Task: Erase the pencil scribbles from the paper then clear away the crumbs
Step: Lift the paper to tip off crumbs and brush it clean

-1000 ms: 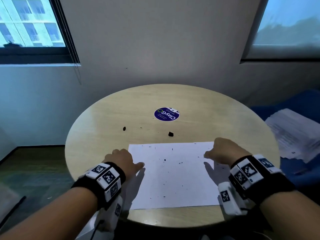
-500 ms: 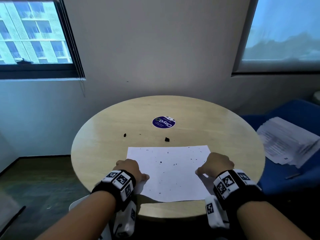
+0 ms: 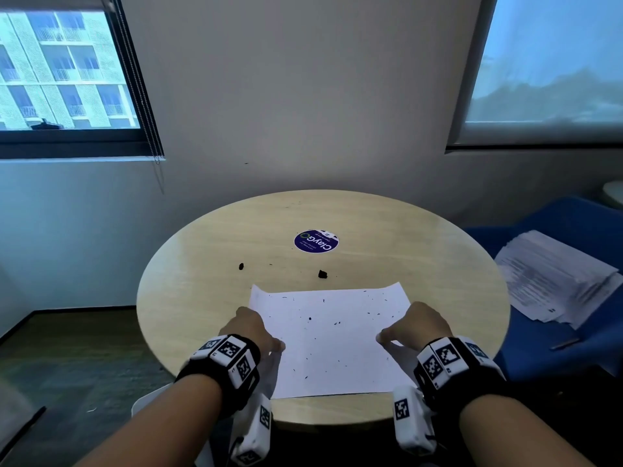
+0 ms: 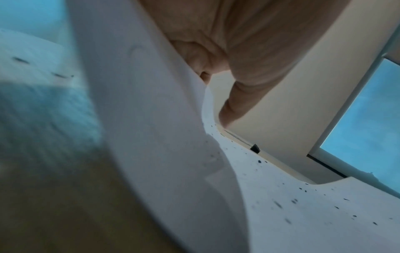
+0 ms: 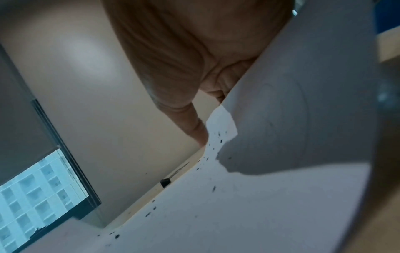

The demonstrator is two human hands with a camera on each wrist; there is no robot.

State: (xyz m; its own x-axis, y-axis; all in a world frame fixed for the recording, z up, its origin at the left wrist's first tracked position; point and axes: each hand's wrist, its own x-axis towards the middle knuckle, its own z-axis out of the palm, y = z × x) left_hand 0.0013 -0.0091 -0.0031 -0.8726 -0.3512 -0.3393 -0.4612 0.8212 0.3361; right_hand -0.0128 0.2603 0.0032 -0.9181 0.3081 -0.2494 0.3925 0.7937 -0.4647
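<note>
The white paper (image 3: 330, 342) lies near the front of the round wooden table (image 3: 209, 281), speckled with dark eraser crumbs (image 3: 309, 319). My left hand (image 3: 266, 338) pinches its left edge and my right hand (image 3: 392, 333) pinches its right edge. Both side edges curl upward, as do the far corners. In the left wrist view the thumb (image 4: 233, 106) lies on the raised paper (image 4: 303, 205). The right wrist view shows the thumb (image 5: 194, 126) on the lifted paper (image 5: 216, 214). A black eraser (image 3: 322, 274) sits just beyond the sheet.
A smaller black lump (image 3: 241, 266) lies left of the eraser. A round blue sticker (image 3: 316, 241) marks the table's middle. A stack of printed sheets (image 3: 553, 274) rests on a blue seat (image 3: 573, 348) to the right. The wall stands close behind the table.
Both hands have slid nearer along the paper's sides and taken hold of its edges. The sheet, flat before, now curls up at both sides. The head view has pulled back.
</note>
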